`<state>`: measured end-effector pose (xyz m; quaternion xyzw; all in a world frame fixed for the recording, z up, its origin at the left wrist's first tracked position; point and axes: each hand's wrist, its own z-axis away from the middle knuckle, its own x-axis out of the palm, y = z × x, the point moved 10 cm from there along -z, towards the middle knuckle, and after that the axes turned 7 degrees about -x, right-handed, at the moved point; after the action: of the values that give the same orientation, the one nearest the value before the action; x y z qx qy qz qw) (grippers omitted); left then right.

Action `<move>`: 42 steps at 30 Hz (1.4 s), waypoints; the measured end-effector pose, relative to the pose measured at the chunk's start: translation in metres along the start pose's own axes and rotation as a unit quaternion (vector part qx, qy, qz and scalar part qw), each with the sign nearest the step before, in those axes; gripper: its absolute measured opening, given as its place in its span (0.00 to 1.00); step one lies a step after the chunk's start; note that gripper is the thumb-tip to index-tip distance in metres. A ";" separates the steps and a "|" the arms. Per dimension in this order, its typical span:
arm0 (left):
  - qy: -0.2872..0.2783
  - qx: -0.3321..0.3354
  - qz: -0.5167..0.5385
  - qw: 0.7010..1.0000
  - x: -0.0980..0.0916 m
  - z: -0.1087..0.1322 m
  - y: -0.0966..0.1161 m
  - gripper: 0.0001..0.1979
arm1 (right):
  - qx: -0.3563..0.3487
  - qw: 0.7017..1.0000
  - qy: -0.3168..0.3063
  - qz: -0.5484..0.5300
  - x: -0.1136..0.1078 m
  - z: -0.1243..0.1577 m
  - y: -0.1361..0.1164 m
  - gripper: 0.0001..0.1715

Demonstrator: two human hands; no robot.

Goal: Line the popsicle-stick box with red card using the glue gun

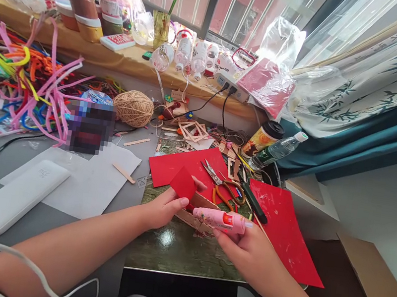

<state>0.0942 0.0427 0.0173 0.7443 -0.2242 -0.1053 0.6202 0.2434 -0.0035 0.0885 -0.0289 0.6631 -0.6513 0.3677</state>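
My left hand (165,209) is closed, thumb and fingers pinching a small piece of red paper (183,184). In my right hand (244,238) is a pink hot glue gun (218,219), its nozzle pointing left toward the red paper. Behind and below the glue gun is a brown cardboard piece (202,201), partly covered by my left hand and the gun; I cannot tell whether either hand touches it. Just beyond lie scissors (225,187) with orange handles, spread on a red sheet (169,166). A dark-handled cutter (254,202) rests to their right.
Another red sheet (291,228) covers the right side. A drink cup (263,138) and a water bottle (277,151) stand behind it. To the left are white paper (101,188), a white power bank (15,197), a twine ball (133,108) and pink pipe cleaners (47,94).
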 end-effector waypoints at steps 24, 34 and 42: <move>-0.009 0.002 0.001 1.000 0.002 -0.001 0.005 0.27 | 0.001 1.000 -0.005 0.021 0.004 -0.004 0.003 0.25; -0.006 0.002 -0.007 1.000 0.002 -0.001 0.003 0.28 | -0.008 1.000 0.000 -0.023 0.001 -0.001 0.001 0.27; -0.009 -0.005 -0.009 1.000 0.002 -0.001 0.002 0.28 | 0.020 1.000 -0.002 -0.021 0.001 0.001 0.006 0.26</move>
<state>0.0960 0.0424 0.0200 0.7425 -0.2222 -0.1185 0.6207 0.2456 -0.0035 0.0833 -0.0371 0.6487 -0.6719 0.3554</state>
